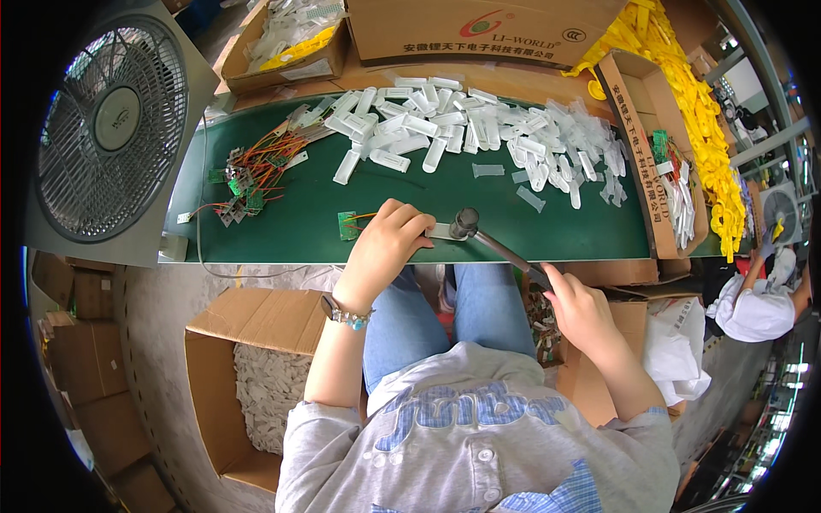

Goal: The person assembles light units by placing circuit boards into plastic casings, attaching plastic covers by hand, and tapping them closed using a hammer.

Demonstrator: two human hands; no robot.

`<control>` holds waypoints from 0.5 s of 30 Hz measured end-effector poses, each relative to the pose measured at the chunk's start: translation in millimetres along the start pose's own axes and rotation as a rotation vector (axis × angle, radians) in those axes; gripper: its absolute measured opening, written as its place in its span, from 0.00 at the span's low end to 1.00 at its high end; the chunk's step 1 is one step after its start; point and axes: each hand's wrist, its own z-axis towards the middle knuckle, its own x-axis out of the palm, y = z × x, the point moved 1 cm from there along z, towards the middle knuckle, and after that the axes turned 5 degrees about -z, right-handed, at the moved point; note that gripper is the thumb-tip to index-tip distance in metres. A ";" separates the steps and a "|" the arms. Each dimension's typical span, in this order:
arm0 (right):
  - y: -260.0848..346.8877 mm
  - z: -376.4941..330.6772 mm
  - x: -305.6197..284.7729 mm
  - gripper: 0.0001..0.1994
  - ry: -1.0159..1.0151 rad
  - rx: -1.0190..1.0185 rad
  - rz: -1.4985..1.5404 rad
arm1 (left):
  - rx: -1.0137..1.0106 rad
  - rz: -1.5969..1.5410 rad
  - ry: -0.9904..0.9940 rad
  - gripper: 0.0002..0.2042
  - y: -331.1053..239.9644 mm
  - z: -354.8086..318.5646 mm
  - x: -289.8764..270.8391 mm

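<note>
Left hand (389, 239) is curled down on the green counter (299, 231), fingers pinching a small white plastic case (438, 231) flat at its fingertips. Right hand (575, 301) is wrapped tight round the handle of a small hammer (466, 222), whose head sits right on that case. Looks like the tapping-shut step. The next blow needs the case held square, fingers clear. A green circuit board (347, 225) lies just left of the left hand; a heap of white cases (479, 128) lies beyond both.
</note>
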 end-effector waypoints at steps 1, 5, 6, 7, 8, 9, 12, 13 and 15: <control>-2.3 -0.1 3.4 0.26 -0.005 0.003 -0.002 | -0.001 0.002 -0.003 0.12 -0.4 -0.2 -0.6; -5.0 3.0 7.3 0.25 -0.152 0.011 0.082 | -0.008 0.001 0.004 0.12 -1.9 0.0 -1.4; -4.9 3.9 6.3 0.25 -0.151 0.011 0.084 | -0.008 0.006 0.003 0.12 -2.0 0.3 -1.4; -4.4 4.9 4.1 0.24 -0.199 0.022 0.132 | -0.009 0.006 0.001 0.12 -1.1 -0.8 -1.4; -4.1 6.0 2.0 0.24 -0.247 0.034 0.181 | -0.006 0.011 0.009 0.13 0.2 -2.2 -0.9; -4.5 7.9 0.3 0.24 -0.280 0.009 0.214 | -0.003 0.017 0.016 0.15 1.2 -3.5 -0.5; 1.5 12.8 3.8 0.24 -0.452 -0.020 0.297 | -0.122 -0.064 0.007 0.18 -0.1 -4.9 -1.0; 4.8 14.3 4.5 0.24 -0.439 -0.036 0.265 | -0.123 -0.064 0.006 0.18 -1.2 -4.3 -1.9; 10.1 12.9 12.9 0.24 -0.183 -0.041 0.093 | -0.179 -0.106 0.021 0.20 -2.5 -3.7 -3.3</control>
